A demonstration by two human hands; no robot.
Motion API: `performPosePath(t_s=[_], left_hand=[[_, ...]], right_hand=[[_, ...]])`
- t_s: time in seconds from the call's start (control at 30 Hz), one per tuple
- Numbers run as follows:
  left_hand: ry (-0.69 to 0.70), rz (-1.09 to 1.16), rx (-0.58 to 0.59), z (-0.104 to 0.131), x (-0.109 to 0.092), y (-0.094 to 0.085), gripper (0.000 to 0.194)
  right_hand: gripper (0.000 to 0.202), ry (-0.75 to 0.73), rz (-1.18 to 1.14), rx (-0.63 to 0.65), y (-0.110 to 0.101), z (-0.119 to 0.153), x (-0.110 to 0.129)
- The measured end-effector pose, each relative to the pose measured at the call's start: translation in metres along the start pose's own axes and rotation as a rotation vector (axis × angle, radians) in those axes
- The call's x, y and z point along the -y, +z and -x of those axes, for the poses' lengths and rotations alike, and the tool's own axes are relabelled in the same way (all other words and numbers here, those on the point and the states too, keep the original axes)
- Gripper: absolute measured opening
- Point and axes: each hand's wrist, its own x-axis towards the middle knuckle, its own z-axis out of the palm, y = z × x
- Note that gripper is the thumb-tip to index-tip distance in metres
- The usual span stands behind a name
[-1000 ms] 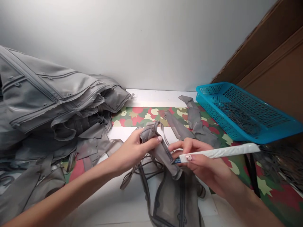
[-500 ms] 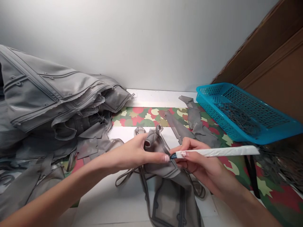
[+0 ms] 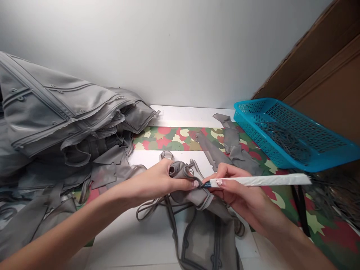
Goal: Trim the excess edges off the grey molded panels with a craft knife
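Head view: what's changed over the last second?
The thumb of the left hand has moved toward the person, close to the tip of the white-wrapped tool; the grey piece is now more bunched. The tip sits slightly farther forward and left. Neither hand let go: left keeps the piece, right hand the tool. Blue plastic basket and grey pile unchanged.

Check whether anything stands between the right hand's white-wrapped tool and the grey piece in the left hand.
Nothing visible does: the tool in the right hand has its dark tip at the grey piece. The left hand has its thumb close beside that tip.
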Motion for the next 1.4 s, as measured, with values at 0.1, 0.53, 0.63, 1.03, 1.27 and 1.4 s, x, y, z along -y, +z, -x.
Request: performPosePath(t_s=[0.1, 0.53, 0.63, 1.03, 1.27, 1.4], left_hand=[[-0.028, -0.019, -0.041, 0.0004, 0.0002, 0.0004, 0.027], [0.004, -0.082, 0.023, 0.0024, -0.0011, 0.0008, 0.019], [0.002, -0.065, 0.026, 0.0013, -0.0008, 0.0005, 0.02], [0.033, -0.048, 0.077, 0.0008, -0.0024, 0.0012, 0.014], [0.03, -0.049, 0.089, 0.0007, -0.0026, 0.0006, 0.014], [0.033, -0.053, 0.089, -0.0001, -0.0013, 0.0007, 0.014]], right_hand=[[0.017, 0.016, 0.015, 0.001, 0.0004, 0.0005, -0.0004], [0.017, -0.023, 0.169, -0.026, -0.0026, -0.0001, -0.0026], [0.019, -0.094, 0.318, -0.04, -0.0058, -0.0001, -0.0047], [0.023, -0.157, 0.53, -0.034, -0.0057, 0.0018, -0.0002], [0.024, -0.146, 0.573, -0.023, -0.0039, 0.0024, 0.0028], [0.022, -0.158, 0.683, -0.035, -0.0015, 0.0043, 0.0038]])
